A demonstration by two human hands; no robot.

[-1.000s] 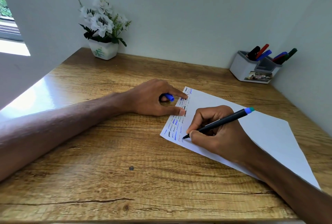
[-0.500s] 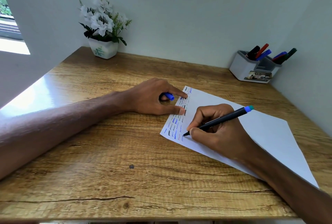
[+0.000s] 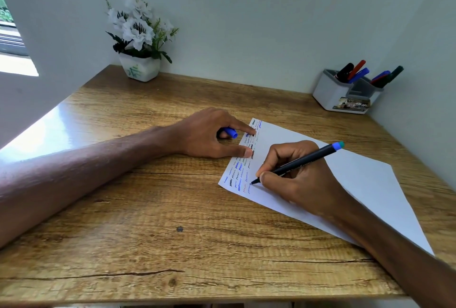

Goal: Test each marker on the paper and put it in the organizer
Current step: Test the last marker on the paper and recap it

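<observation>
My right hand (image 3: 299, 179) grips a black marker (image 3: 303, 161) with a blue-green end, its tip touching the white paper (image 3: 357, 184) near the left edge, beside rows of blue, black and red scribbles. My left hand (image 3: 209, 133) holds a blue cap (image 3: 231, 132) in its curled fingers, while the thumb and forefinger press on the paper's left edge. The grey-white organizer (image 3: 332, 91) stands at the back right corner with several markers upright in it.
A white pot of white flowers (image 3: 139, 41) sits at the back left of the wooden desk (image 3: 148, 221). Walls close in behind and on the right. A window is at the far left.
The marker tip has shifted slightly along the paper near the lower scribbles. My left hand stays in place on the paper's edge.
</observation>
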